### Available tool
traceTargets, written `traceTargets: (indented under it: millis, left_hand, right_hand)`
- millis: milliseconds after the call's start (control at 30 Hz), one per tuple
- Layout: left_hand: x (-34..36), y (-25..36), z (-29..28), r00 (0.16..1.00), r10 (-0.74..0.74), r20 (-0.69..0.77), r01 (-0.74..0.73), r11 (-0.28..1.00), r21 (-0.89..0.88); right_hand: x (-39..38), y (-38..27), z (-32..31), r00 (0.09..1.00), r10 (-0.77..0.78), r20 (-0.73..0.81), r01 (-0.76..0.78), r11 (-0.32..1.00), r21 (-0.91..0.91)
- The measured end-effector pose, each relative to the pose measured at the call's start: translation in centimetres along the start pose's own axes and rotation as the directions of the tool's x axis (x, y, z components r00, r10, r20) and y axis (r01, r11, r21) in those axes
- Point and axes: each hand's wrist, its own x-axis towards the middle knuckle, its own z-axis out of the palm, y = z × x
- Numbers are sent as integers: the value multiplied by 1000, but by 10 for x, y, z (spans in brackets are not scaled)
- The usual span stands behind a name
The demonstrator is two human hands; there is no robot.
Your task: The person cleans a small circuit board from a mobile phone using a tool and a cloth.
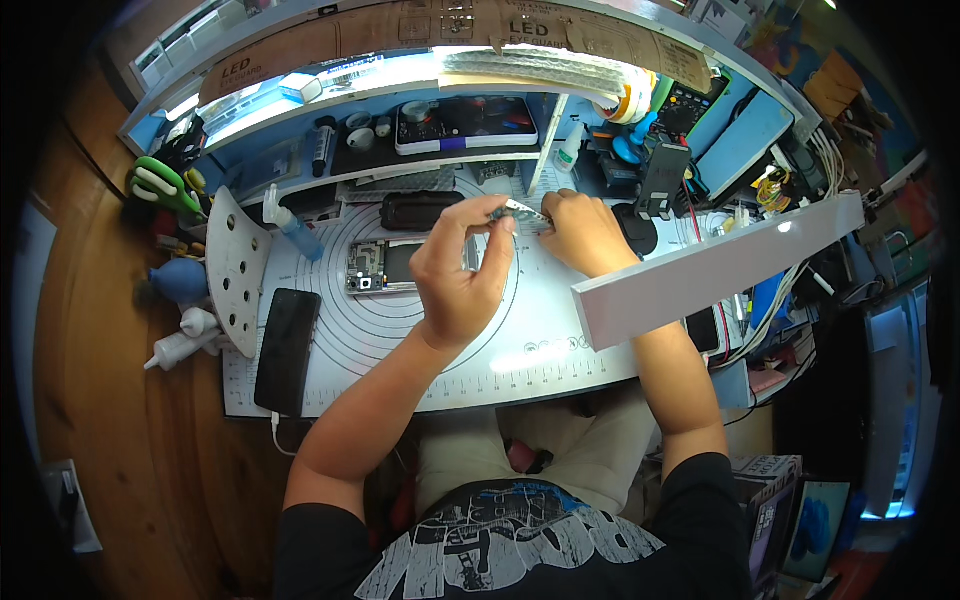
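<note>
Above the white work mat, my left hand (462, 262) pinches one end of a small, shiny circuit board (523, 212) between thumb and fingers. My right hand (582, 232) is closed at the board's other end; its fingertips are partly hidden. Below and to the left of the board lies an opened phone (368, 268), with its inner boards and a dark battery exposed. My left hand covers part of it. Just behind the phone sits a black tray-like part (422, 210).
A dark phone (287, 352) with a white cable lies at the mat's left. A spray bottle (292, 225) and a white perforated panel (237, 270) stand behind it. Over my right forearm juts a long white bar (710, 270). Shelves (350, 165) with tools line the back.
</note>
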Motion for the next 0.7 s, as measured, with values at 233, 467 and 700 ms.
traceTargets:
  millis: [233, 467, 700]
  left_hand:
    - [0, 11, -1, 999, -2, 39, 8, 989, -151]
    - [-5, 27, -1, 965, -125, 229, 161, 976, -147]
    - [-7, 38, 1, 964, -102, 246, 152, 968, -197]
  right_hand:
    - [10, 6, -25, 968, 83, -237, 76, 804, 590]
    - [-5, -6, -25, 850, 196, -490, 441, 244, 864]
    - [-25, -13, -32, 807, 89, -584, 511, 390, 766]
